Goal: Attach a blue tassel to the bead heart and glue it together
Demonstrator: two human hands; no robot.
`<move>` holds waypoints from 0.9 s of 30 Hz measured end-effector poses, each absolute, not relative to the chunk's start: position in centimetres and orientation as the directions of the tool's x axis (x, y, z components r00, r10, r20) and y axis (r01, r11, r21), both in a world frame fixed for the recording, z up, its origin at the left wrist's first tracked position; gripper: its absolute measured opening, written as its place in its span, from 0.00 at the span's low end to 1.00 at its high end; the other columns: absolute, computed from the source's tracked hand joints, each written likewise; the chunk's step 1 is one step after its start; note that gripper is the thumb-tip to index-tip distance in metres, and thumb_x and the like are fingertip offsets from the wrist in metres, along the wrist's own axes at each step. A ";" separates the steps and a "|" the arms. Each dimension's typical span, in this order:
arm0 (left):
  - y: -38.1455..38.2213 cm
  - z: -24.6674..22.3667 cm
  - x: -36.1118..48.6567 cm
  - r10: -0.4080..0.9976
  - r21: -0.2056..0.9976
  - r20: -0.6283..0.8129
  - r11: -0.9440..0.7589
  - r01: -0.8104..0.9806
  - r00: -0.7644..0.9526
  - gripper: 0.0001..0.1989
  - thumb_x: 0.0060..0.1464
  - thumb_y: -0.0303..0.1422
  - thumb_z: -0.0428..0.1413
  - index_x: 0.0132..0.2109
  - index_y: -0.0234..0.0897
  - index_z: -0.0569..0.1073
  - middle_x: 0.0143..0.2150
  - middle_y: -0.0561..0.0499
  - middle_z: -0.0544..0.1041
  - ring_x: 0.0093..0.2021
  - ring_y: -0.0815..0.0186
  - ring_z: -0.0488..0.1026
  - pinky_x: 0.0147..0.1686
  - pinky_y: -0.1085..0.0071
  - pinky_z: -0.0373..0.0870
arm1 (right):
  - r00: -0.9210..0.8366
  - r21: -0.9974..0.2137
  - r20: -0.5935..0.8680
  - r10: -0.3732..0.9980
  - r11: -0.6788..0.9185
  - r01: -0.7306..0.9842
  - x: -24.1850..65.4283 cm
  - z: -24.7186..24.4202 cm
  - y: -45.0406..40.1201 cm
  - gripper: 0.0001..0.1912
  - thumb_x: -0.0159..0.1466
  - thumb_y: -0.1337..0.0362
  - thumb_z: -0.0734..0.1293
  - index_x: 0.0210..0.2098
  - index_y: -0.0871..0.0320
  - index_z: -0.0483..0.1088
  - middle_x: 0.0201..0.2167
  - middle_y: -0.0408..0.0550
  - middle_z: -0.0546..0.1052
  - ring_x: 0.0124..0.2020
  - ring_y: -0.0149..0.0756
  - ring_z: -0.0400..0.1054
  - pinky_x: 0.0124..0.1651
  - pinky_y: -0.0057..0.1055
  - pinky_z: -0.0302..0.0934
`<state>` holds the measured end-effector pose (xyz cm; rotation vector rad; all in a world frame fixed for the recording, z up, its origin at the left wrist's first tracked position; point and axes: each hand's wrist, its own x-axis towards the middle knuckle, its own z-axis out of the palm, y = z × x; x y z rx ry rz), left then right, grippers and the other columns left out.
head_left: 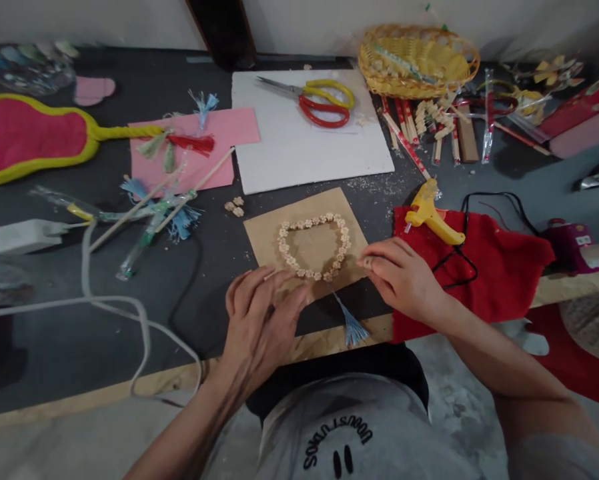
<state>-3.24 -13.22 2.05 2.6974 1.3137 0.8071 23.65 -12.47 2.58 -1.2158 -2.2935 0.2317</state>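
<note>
A heart-like ring of small, pale flower-shaped pieces point(345, 238) lies on a square of brown card point(309, 235). My left hand point(264, 310) rests at the card's lower left edge, fingers apart and bent, close to the ring's bottom. To the right of the ring, my right hand point(402, 273) pinches a small tan piece point(367, 262) between thumb and finger; its exact shape is too small to make out. Below the ring a blue tassel point(352, 325) hangs toward the table edge. A few loose flower pieces point(235, 207) lie left of the card.
A yellow glue gun point(434, 215) lies on red felt point(499, 267) at right. Behind are scissors point(324, 103) on a white board point(279, 163) and a wicker basket point(419, 60). At left are a pink-and-yellow paddle shape point(34, 137), sticks, tassels and a white cable point(142, 320).
</note>
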 end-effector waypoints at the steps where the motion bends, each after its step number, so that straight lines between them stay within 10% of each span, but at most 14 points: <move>1: -13.5 1.8 -3.3 0.753 0.244 0.435 -0.627 0.740 0.495 0.12 0.60 0.24 0.58 0.49 0.43 0.75 0.52 0.44 0.75 0.60 0.53 0.67 0.60 0.52 0.65 | -0.472 -0.384 0.366 0.802 0.592 0.709 23.5 2.2 -12.9 0.08 0.68 0.73 0.64 0.42 0.61 0.75 0.41 0.54 0.79 0.40 0.39 0.69 0.44 0.37 0.70; 27: -14.4 0.5 -2.5 0.733 0.023 0.242 -0.659 0.752 0.636 0.23 0.63 0.41 0.58 0.63 0.49 0.69 0.64 0.44 0.68 0.66 0.47 0.61 0.68 0.42 0.53 | -0.520 -0.406 0.316 0.793 0.609 0.681 24.7 2.1 -13.3 0.10 0.70 0.72 0.62 0.43 0.63 0.76 0.41 0.56 0.79 0.41 0.40 0.74 0.42 0.38 0.74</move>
